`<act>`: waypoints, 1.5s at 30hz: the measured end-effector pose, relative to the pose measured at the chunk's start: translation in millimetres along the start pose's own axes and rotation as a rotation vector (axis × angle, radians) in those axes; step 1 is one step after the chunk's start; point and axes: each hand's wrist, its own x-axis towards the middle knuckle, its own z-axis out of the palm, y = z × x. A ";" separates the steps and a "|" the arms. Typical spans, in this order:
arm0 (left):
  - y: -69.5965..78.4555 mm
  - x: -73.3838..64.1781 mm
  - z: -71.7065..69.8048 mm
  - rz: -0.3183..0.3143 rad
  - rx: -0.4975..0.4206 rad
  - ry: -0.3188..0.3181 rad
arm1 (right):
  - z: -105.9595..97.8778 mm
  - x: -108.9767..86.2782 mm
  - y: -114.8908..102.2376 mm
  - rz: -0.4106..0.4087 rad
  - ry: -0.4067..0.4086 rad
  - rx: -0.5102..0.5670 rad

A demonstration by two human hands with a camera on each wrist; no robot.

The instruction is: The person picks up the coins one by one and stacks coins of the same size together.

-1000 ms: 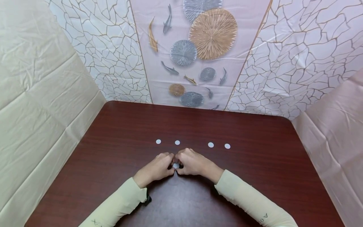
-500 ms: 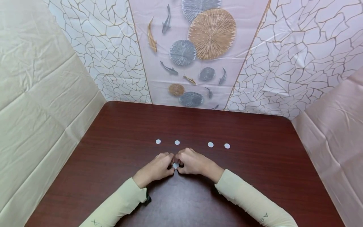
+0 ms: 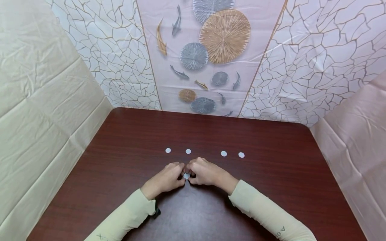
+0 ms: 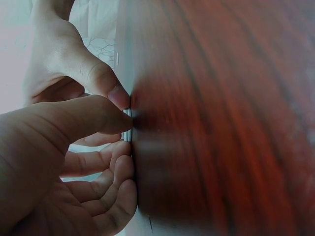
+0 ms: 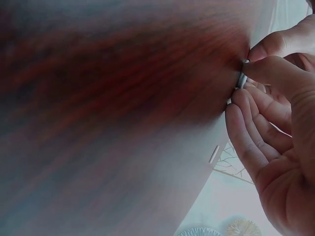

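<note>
Between my two hands lies a small round white disc (image 3: pixel 186 176), flat on the dark red-brown tabletop. My left hand (image 3: pixel 166 178) holds its left edge with thumb and curled fingers. From the other side my right hand (image 3: pixel 206 172) holds the right edge in the same way, and the fingers of both hands meet behind the disc. In the left wrist view the disc (image 4: pixel 127 125) appears edge-on as a thin, layered silvery rim behind the left thumb. The right wrist view shows its grey edge (image 5: pixel 241 80) low against the table, partly covered by fingers.
Several matching white discs lie in a row farther back: two to the left (image 3: pixel 168 150) (image 3: pixel 188 151) and two to the right (image 3: pixel 223 153) (image 3: pixel 241 155). Patterned cloth (image 3: pixel 196 83) hangs behind the table (image 3: pixel 135 134), with plain cloth along both sides.
</note>
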 end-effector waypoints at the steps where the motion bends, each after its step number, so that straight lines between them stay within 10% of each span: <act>1: 0.0 -0.1 0.0 0.000 -0.002 0.000 | 0.1 -0.3 -0.1 -0.003 0.003 -0.001; 45: -4.0 -2.7 1.0 0.028 -0.019 0.025 | 0.6 -1.8 0.4 -0.063 0.004 -0.017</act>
